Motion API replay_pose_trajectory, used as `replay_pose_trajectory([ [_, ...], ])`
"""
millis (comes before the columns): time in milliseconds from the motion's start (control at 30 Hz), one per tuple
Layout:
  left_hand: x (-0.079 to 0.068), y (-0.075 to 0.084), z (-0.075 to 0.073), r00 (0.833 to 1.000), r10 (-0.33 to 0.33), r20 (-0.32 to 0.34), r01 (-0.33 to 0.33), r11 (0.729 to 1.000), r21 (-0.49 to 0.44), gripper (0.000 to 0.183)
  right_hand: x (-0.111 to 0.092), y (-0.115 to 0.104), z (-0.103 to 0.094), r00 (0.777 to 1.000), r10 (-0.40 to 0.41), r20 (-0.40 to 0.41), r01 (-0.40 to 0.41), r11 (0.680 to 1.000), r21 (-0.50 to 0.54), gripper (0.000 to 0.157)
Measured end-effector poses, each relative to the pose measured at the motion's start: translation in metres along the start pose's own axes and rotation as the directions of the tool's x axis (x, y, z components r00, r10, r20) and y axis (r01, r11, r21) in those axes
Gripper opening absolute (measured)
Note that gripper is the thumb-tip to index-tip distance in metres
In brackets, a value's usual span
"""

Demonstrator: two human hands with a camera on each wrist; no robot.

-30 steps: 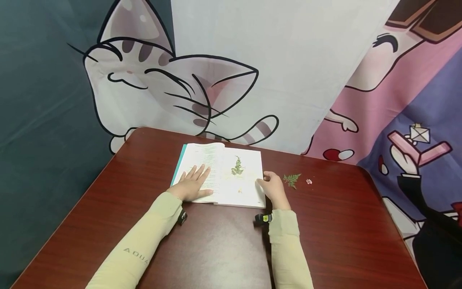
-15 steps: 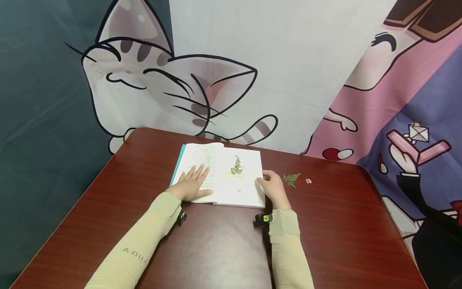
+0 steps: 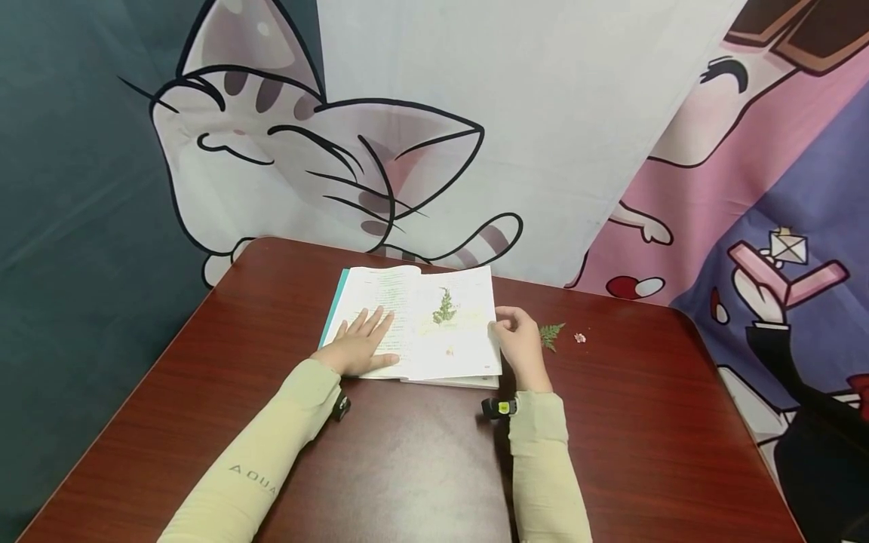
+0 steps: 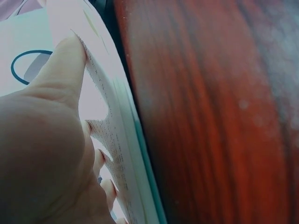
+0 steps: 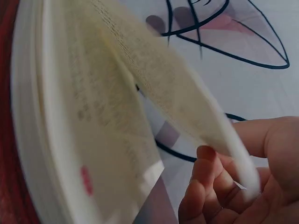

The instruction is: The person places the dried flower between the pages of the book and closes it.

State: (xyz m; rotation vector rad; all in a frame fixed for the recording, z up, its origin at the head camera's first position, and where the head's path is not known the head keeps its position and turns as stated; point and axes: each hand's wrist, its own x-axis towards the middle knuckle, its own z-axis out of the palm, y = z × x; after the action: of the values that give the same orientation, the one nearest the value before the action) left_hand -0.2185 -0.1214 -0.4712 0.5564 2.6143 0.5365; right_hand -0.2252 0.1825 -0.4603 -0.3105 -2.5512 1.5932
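An open book [image 3: 373, 283] with a teal cover edge lies on the table. My left hand [image 3: 354, 353] rests on its left page, fingers spread; the left wrist view shows the thumb [image 4: 67, 58] stretched along the paper. At the right edge, my right hand [image 3: 521, 343] pinches a page [image 3: 471, 343] between thumb and fingers. That page stands lifted off the ones beneath, its curve plain in the right wrist view. A green fern leaf [image 3: 444, 308] and a small pale flower [image 3: 449, 351] show on the lifted page.
Right of my right hand, another fern leaf [image 3: 551, 336] lies on the reddish-brown table [image 3: 645, 422], partly behind the hand. Beside it is a small pinkish-white flower [image 3: 580, 338]. A cartoon-printed cloth [image 3: 543, 113] hangs behind the table.
My right hand has risen slightly with the right page, lifting it away from the pages below, whose edge now shows. The left hand stays in place on the left page.
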Motion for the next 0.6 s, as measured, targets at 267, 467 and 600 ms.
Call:
replay_pose_trajectory([
  [267,0.001,0.000,-0.001,1.000,-0.010,0.003,0.010,1.000,0.009,0.089,-0.003,-0.011,-0.002,1.000,0.001,0.016,-0.005,0.961,0.277,0.029],
  [467,0.006,-0.008,0.003,1.000,-0.007,0.005,0.007,1.000,-0.001,0.092,-0.005,-0.016,0.008,0.990,0.040,0.136,-0.114,0.800,0.589,0.025],
  [600,0.007,-0.012,0.005,1.000,0.006,-0.010,-0.006,1.000,-0.014,0.093,-0.008,-0.017,0.024,0.977,-0.010,0.212,-0.120,0.796,0.593,0.027],
])
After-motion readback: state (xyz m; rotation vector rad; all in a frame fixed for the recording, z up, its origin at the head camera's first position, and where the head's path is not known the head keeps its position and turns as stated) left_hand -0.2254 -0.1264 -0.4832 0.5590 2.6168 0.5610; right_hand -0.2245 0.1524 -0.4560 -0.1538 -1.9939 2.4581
